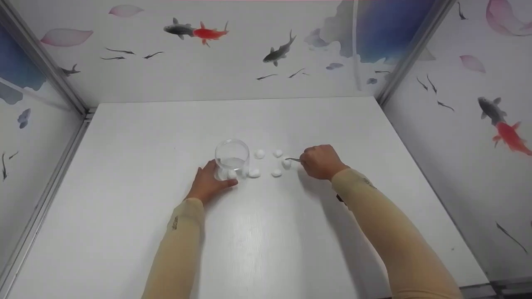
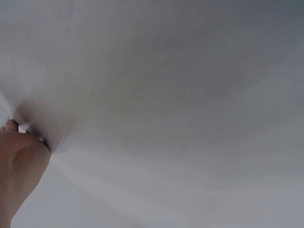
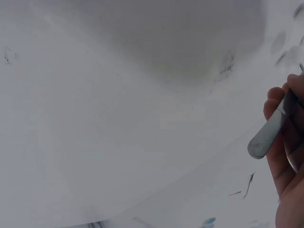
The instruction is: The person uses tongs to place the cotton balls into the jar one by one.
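Observation:
In the head view, my left hand (image 1: 210, 182) holds the side of a clear, round glass container (image 1: 232, 143), with the thumb at its near side. One white ball (image 1: 231, 175) shows through the near wall of the container. To its right, several white cotton-like balls (image 1: 259, 154) lie loosely spread on the table. My right hand (image 1: 323, 162) grips slim metal tweezers (image 1: 293, 159), whose tip is at the rightmost ball (image 1: 286, 164); whether it pinches the ball I cannot tell. The right wrist view shows the rounded metal end (image 3: 265, 140) of the tweezers sticking out of the hand.
The white table (image 1: 249, 245) has upright panels (image 1: 241, 79) at the back and both sides, printed with fish and petals. Metal rails (image 1: 415, 54) run along the corners. Beige sleeves (image 1: 178, 249) cover both forearms.

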`<state>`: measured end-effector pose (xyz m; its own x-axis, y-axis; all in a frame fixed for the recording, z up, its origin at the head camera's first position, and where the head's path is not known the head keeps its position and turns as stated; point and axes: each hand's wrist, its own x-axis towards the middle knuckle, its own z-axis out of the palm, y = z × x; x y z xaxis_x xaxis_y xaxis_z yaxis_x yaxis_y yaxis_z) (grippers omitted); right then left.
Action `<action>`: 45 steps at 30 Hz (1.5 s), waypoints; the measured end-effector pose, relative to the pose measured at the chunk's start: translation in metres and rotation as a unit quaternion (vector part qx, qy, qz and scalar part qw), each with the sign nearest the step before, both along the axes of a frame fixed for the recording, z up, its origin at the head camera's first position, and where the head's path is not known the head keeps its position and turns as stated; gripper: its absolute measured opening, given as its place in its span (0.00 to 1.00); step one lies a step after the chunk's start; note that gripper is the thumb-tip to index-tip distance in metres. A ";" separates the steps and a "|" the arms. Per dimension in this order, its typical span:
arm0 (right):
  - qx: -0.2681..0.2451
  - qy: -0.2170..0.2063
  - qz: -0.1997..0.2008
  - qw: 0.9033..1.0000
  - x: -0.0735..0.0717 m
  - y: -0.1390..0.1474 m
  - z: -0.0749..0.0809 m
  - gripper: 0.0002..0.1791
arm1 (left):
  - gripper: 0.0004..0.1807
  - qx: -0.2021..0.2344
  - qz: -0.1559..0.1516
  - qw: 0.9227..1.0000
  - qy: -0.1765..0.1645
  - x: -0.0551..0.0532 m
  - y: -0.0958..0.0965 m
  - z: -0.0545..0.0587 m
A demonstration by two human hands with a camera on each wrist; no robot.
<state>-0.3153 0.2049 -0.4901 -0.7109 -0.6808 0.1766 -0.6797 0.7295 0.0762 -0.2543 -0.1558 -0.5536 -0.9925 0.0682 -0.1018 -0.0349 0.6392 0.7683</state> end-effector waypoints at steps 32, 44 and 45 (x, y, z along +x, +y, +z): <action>-0.042 0.083 0.095 0.991 0.006 -0.091 0.062 0.06 | 0.55 -0.015 0.003 1.000 -0.004 0.000 0.001 -0.001; -0.064 0.067 0.110 0.990 0.011 -0.108 0.053 0.06 | 0.54 -0.005 0.006 1.000 0.002 0.000 0.001 -0.001; -0.064 0.066 0.111 0.990 0.011 -0.108 0.053 0.06 | 0.54 -0.005 0.005 1.000 0.003 0.000 0.001 -0.001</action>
